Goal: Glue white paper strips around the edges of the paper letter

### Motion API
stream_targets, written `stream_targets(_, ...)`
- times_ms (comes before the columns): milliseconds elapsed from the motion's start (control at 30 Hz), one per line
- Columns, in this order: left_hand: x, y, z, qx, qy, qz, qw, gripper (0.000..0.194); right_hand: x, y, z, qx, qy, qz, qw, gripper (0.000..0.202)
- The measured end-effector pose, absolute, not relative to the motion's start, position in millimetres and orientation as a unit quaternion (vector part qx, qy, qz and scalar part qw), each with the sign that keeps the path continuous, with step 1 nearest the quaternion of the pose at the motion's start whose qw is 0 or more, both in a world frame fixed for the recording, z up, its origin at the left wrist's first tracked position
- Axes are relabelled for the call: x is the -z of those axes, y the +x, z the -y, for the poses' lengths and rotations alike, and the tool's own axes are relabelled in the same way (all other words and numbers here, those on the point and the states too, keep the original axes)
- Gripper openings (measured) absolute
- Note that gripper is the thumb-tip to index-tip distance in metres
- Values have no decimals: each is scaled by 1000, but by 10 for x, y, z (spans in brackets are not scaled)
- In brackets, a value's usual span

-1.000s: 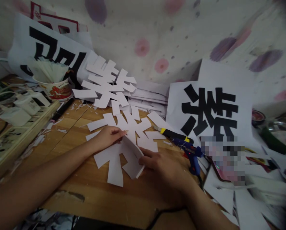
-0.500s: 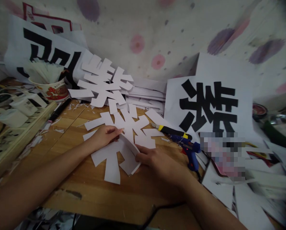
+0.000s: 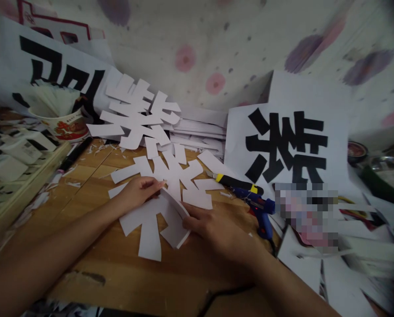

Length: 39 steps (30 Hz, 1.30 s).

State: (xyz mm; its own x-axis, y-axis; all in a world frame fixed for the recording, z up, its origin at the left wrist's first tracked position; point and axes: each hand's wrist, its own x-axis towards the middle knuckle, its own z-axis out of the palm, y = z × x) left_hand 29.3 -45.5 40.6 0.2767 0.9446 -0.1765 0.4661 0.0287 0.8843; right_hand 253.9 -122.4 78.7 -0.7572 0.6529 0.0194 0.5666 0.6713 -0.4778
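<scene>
"Where's the white cut-out (image 3: pixel 149 242)?"
"Mid-desk (image 3: pixel 94 259), a curved paper strip (image 3: pixel 177 206) standing at its 2 o'clock edge"
"And the hands?"
"Both pinched on the strip: left hand (image 3: pixel 142 192) at the cut-out's 12 o'clock, right hand (image 3: pixel 205 223) at 3"
"Nearby?"
"Blue glue gun (image 3: pixel 265 222) toward 3 o'clock, yellow-and-black cutter (image 3: pixel 238 182) toward 2"
</scene>
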Motion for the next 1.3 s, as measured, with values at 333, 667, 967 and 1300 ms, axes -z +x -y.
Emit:
stream_targets(333,-435,299,465,-243,660,-555,443,47,-476,2575,1209,-127,-337,925,126,25)
stream_targets(667,-470,318,489,-228,680,-574,395,42,-502,2562,1243,-91,-330,930,134,32)
stream_targets(967,-376,257,498,-237,675,-554,424,33,-347,2483,1230,0,-321,928,192,24)
stream_targets(1300,-409,298,522,-251,655,-565,435,30,-68,2454,1309,-12,-362,894,262,20)
